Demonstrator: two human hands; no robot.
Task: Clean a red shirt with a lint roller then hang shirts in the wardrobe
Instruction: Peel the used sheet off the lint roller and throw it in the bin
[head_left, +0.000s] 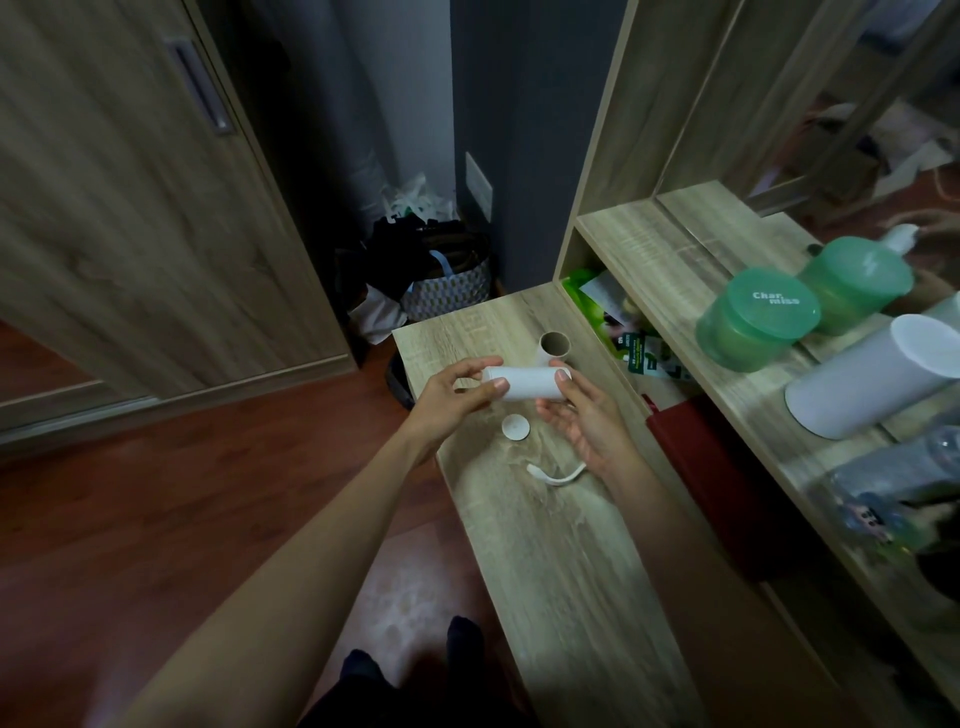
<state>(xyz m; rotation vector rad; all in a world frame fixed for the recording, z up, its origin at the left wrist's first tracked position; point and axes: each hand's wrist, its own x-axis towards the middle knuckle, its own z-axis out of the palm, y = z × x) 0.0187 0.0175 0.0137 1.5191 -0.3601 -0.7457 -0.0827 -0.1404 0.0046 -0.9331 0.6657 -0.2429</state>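
**Fresh roll held level at frame centre**

Near, a curved white handle (556, 475) and round cap (515, 427) lie apart on the desk (561, 571), seemingly dismantled for refilling. Above, left hand (452, 397) and right hand (589, 415) fingers pinch the white lint roll (527, 383). Behind stands a cardboard core (553, 347). No red shirt is identifiable.

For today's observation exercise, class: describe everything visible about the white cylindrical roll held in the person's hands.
The white cylindrical roll is smooth, matte and paper-like, lying horizontal above the pale wooden desk. The left hand grips its left end between thumb and fingers; the right hand supports its right end. A brown cardboard tube stands just behind it.
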